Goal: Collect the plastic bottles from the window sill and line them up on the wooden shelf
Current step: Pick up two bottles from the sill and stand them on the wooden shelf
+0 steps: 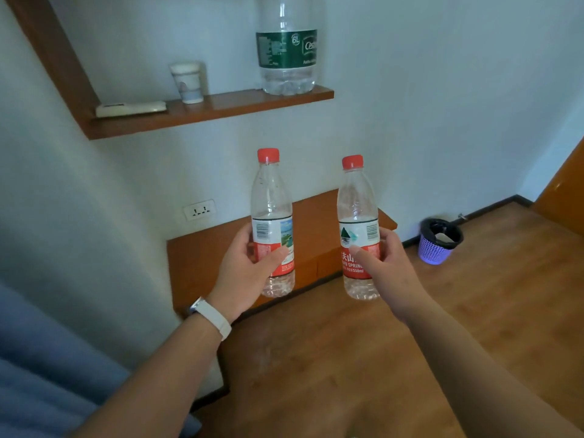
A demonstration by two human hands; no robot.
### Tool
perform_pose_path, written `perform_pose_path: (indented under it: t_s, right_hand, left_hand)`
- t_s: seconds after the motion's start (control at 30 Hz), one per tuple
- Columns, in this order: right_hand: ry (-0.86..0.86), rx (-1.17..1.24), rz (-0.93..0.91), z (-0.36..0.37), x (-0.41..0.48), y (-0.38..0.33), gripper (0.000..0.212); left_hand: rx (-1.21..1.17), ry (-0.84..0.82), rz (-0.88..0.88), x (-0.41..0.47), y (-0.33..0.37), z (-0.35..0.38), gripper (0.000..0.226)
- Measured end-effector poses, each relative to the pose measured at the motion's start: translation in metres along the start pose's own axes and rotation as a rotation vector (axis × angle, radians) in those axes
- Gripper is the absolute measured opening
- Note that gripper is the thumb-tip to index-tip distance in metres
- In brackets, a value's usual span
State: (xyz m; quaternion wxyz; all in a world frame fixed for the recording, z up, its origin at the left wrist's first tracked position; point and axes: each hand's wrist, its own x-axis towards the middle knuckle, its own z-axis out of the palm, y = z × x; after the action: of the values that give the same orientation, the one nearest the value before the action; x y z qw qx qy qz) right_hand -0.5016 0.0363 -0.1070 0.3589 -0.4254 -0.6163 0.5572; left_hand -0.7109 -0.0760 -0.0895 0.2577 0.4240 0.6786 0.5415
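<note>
1. Step in hand: carrying. Two small bottles are lifted clear of any surface and held upright in front of the wall, below the upper wooden shelf (240, 105). The window sill is out of view.
2. Left hand (249, 273): wrapped around the label of the left red-capped bottle (272, 216), thumb across the front, fingers behind. A white watch band (215, 317) sits on that wrist.
3. Right hand (382, 267): wrapped around the label of the right red-capped bottle (358, 226), thumb on the front, fingers curled round the far side.
4. Both bottles: clear plastic, apparently empty, so probably light and easy to tip when set down.
5. Count, plastic bottles: three in view, namely two small red-capped ones in the hands and one large green-labelled 6L bottle (287, 45) standing at the right end of the upper shelf.
6. Count, other shelf items: one paper cup (188, 82); one white remote control (131, 109) lying flat at the left end.
7. Count, wooden ledges: two, the upper shelf and a lower wooden ledge (316, 222) behind the bottles.
8. Elsewhere: one wall socket (199, 210); one purple waste basket (439, 241) on the floor.
9. Next move, as judged: raise both bottles and stand them in the bare stretch between cup and large bottle, bases flat, side by side. Which ledge is meant cannot be told for certain.
</note>
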Motion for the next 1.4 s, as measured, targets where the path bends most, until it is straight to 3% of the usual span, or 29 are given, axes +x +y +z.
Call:
perform_pose_path:
  t_s: [0.33, 0.63, 0.9, 1.4]
  right_hand:
    - [-0.054, -0.006, -0.014, -0.097, 0.124, -0.002, 0.058]
    - [-0.127, 0.003, -0.018, -0.107, 0.179, 0.000, 0.054]
    - [-0.248, -0.097, -0.046, -0.054, 0.225, -0.002, 0.055]
    - [-0.411, -0.176, 0.027, 0.098, 0.343, 0.021, 0.055]
  left_hand:
    - [-0.009, 0.040, -0.004, 0.103, 0.028, 0.102, 0.053]
    - [-0.020, 0.094, -0.056, 0.141, 0.022, 0.122, 0.053]
    - [0.005, 0.157, -0.089, 0.179, -0.001, 0.087, 0.053]
    - [-0.141, 0.238, -0.240, 0.294, -0.110, 0.002, 0.053]
